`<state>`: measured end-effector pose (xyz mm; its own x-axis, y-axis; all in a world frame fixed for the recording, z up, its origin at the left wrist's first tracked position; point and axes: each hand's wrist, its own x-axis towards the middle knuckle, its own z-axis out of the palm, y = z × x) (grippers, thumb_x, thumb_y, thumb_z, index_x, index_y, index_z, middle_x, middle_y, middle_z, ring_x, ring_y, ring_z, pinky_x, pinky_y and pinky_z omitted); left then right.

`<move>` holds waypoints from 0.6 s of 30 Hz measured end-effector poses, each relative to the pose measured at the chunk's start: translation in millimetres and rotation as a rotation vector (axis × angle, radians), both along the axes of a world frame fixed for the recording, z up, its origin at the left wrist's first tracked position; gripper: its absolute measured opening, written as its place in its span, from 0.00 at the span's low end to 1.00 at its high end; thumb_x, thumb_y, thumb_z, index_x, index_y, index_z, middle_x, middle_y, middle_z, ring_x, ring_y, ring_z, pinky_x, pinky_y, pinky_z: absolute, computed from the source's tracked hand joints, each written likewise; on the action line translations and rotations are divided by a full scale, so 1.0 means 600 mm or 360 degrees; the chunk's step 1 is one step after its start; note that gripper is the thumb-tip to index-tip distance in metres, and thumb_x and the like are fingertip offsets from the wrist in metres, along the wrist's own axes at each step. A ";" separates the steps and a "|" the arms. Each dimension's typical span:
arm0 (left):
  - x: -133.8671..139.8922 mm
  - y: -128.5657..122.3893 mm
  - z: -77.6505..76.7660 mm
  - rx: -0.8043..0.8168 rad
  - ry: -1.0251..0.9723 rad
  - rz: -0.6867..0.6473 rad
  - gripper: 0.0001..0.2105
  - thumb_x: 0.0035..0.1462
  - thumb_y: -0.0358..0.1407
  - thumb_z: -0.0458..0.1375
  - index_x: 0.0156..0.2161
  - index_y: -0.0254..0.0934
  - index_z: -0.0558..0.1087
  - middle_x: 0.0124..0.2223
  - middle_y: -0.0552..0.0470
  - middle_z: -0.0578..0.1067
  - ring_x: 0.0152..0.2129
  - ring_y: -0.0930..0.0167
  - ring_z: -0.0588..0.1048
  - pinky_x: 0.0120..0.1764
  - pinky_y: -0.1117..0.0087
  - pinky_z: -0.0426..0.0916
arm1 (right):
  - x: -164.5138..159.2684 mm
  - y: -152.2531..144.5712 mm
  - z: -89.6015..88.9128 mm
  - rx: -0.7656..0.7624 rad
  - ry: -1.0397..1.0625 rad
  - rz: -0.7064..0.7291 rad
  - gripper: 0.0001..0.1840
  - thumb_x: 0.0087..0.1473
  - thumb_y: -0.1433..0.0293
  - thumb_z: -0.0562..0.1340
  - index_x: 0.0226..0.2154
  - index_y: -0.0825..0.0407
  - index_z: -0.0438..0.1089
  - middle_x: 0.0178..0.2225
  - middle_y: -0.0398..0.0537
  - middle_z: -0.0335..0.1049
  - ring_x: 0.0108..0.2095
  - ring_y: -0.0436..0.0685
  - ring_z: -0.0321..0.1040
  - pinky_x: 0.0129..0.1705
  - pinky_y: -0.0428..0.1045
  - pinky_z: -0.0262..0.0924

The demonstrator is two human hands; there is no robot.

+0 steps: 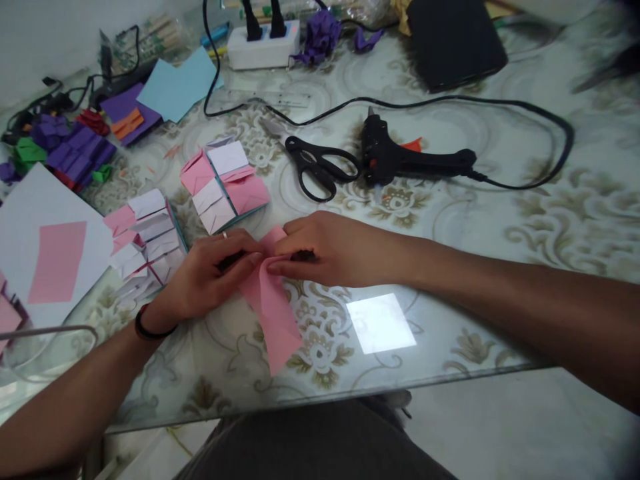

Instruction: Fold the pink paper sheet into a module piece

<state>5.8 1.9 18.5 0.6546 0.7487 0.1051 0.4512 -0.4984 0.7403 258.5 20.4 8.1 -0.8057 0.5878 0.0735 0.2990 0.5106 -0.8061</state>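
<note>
A strip of pink paper (278,320) is pinched between my two hands, its lower end hanging toward the table's front edge. My left hand (213,270) grips its left side with thumb and fingers. On the other side my right hand (320,250) pinches the paper, where it bends into a curl. Just behind my left hand lies a pink and white folded-paper piece (225,183). Another such folded-paper piece (147,243) sits left of that hand, close to the wrist.
Black-handled scissors (320,163) and a black glue gun (400,157) lie behind my right hand, with the gun's cord looping around. A white power strip (264,50), purple folded paper (80,153) and blue sheets (177,87) are farther back. At left, a pink rectangle (57,261) rests on white paper (30,200).
</note>
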 end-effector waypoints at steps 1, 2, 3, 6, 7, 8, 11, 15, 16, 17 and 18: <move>0.000 0.000 0.000 -0.0005 -0.0001 -0.0003 0.07 0.72 0.34 0.57 0.41 0.40 0.78 0.35 0.53 0.79 0.28 0.74 0.75 0.32 0.70 0.67 | 0.000 0.000 0.000 -0.0002 0.0004 0.0001 0.24 0.71 0.57 0.59 0.27 0.56 0.71 0.28 0.41 0.62 0.28 0.44 0.57 0.34 0.46 0.44; -0.001 0.000 -0.001 -0.0007 -0.0002 -0.0007 0.07 0.72 0.34 0.57 0.42 0.40 0.78 0.35 0.53 0.79 0.29 0.74 0.75 0.32 0.70 0.67 | 0.000 0.000 0.001 -0.0004 0.0008 0.0003 0.24 0.71 0.57 0.59 0.27 0.56 0.71 0.28 0.41 0.63 0.28 0.44 0.57 0.34 0.46 0.44; -0.001 0.000 -0.001 -0.0004 -0.0004 -0.0012 0.07 0.73 0.34 0.57 0.42 0.40 0.78 0.36 0.53 0.79 0.29 0.74 0.75 0.32 0.70 0.67 | 0.000 0.000 0.001 -0.0010 0.0011 0.0005 0.24 0.71 0.58 0.59 0.27 0.56 0.71 0.28 0.41 0.63 0.28 0.44 0.58 0.34 0.46 0.44; -0.002 0.001 -0.003 0.0029 -0.0002 -0.0025 0.07 0.73 0.34 0.57 0.42 0.40 0.77 0.36 0.52 0.80 0.29 0.73 0.76 0.31 0.70 0.67 | 0.000 0.000 0.003 -0.0029 0.0013 0.0006 0.24 0.71 0.58 0.59 0.27 0.56 0.71 0.28 0.41 0.63 0.28 0.45 0.58 0.34 0.46 0.44; -0.003 0.001 -0.003 0.0036 0.0001 -0.0028 0.07 0.72 0.34 0.57 0.42 0.40 0.77 0.36 0.52 0.80 0.29 0.73 0.75 0.31 0.70 0.67 | 0.000 0.000 0.003 -0.0035 0.0010 0.0007 0.24 0.70 0.57 0.59 0.27 0.56 0.70 0.28 0.41 0.63 0.28 0.45 0.58 0.34 0.46 0.44; -0.003 0.001 -0.003 0.0039 0.0008 -0.0031 0.07 0.73 0.34 0.57 0.42 0.41 0.77 0.36 0.52 0.79 0.29 0.73 0.75 0.31 0.70 0.67 | 0.000 0.000 0.004 -0.0038 0.0007 0.0008 0.25 0.70 0.57 0.59 0.27 0.56 0.70 0.28 0.41 0.63 0.28 0.44 0.58 0.34 0.46 0.45; -0.003 0.002 -0.003 0.0041 0.0029 -0.0034 0.07 0.73 0.35 0.57 0.42 0.41 0.77 0.35 0.53 0.79 0.29 0.74 0.75 0.31 0.71 0.68 | -0.001 0.000 0.004 -0.0037 0.0014 0.0007 0.25 0.71 0.57 0.59 0.27 0.56 0.70 0.28 0.41 0.62 0.28 0.44 0.57 0.34 0.46 0.45; -0.002 0.001 -0.001 0.0036 0.0011 -0.0024 0.07 0.72 0.35 0.57 0.42 0.41 0.78 0.36 0.52 0.80 0.29 0.73 0.76 0.32 0.70 0.69 | -0.002 0.000 0.003 -0.0023 0.0019 0.0008 0.25 0.71 0.57 0.59 0.27 0.56 0.70 0.28 0.40 0.62 0.28 0.44 0.57 0.34 0.46 0.45; -0.001 0.001 -0.001 0.0031 0.0006 -0.0021 0.07 0.73 0.35 0.57 0.42 0.41 0.78 0.36 0.52 0.80 0.29 0.73 0.76 0.32 0.70 0.68 | -0.001 0.000 0.003 -0.0022 0.0013 0.0006 0.26 0.71 0.57 0.59 0.26 0.57 0.70 0.28 0.41 0.62 0.28 0.44 0.57 0.34 0.46 0.45; -0.001 0.001 -0.001 0.0027 -0.0003 -0.0017 0.07 0.73 0.35 0.57 0.42 0.41 0.78 0.36 0.52 0.80 0.29 0.73 0.76 0.32 0.69 0.68 | -0.001 0.000 0.002 -0.0024 0.0007 0.0002 0.26 0.71 0.56 0.59 0.26 0.57 0.70 0.28 0.41 0.62 0.28 0.44 0.57 0.34 0.46 0.45; -0.001 0.001 -0.001 0.0023 -0.0008 -0.0015 0.08 0.73 0.36 0.57 0.42 0.41 0.78 0.35 0.51 0.80 0.29 0.72 0.76 0.32 0.69 0.68 | -0.001 0.000 0.002 -0.0028 0.0001 0.0000 0.26 0.71 0.56 0.59 0.26 0.56 0.69 0.28 0.41 0.62 0.27 0.44 0.57 0.34 0.46 0.45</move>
<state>5.3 2.6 17.8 0.6611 0.7407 0.1193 0.4425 -0.5134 0.7353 258.0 20.6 9.3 -0.8055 0.5892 0.0636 0.2987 0.4963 -0.8151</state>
